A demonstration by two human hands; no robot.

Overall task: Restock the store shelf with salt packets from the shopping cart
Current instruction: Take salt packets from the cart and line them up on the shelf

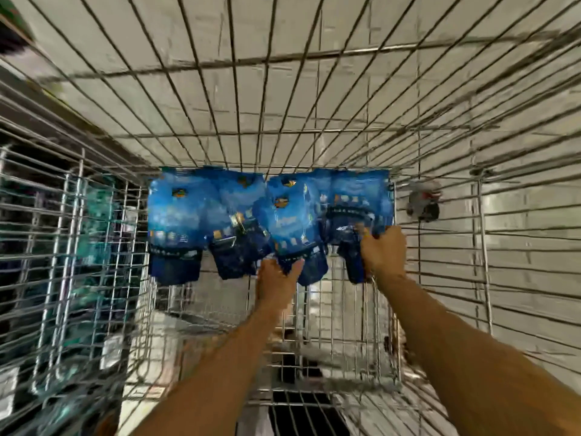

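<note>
Several blue salt packets (176, 221) lie side by side at the far end of the wire shopping cart (103, 278). Both my arms reach down into the cart. My left hand (276, 281) grips the lower edge of a middle packet (292, 228). At the right end of the row, my right hand (383, 250) is curled round the bottom of the last packet (355, 209). The frame is blurred, so the print on the packets cannot be read.
The cart's wire walls rise close on the left, right and far sides. Pale floor tiles (220, 73) show through the mesh. A cart wheel (424, 202) is seen beyond the right wall. Dark store shelving (19, 190) with goods stands at the left.
</note>
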